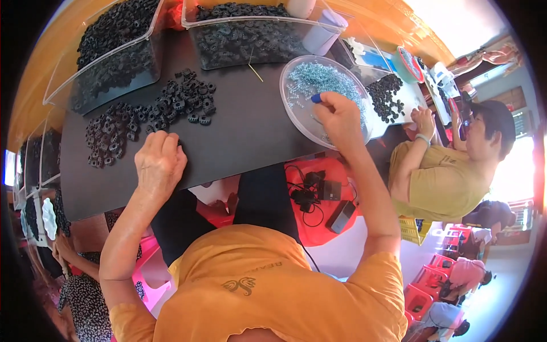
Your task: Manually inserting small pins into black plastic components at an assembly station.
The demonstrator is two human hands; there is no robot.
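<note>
My left hand (160, 161) is closed, fingers curled down at the near side of a loose pile of small black plastic parts (165, 108). Whatever its fingertips hold is hidden under the hand. Over the round clear plastic tray (292, 118), my right hand (341, 117) has its fingers bent and drawn together. A blue finger cover (316, 98) sits on one fingertip. Inside the tray lies a heap of tiny, shiny, pale blue pieces (319, 78), which look like small springs. I cannot make out any piece between the right fingers.
Two clear bins of black parts (117, 54) (245, 43) stand at the back of the dark table (239, 125). A pale cup (325, 34) is in the right bin. Below, a red stool (319, 225) bears black devices and cables. A co-worker (444, 171) sits at the right.
</note>
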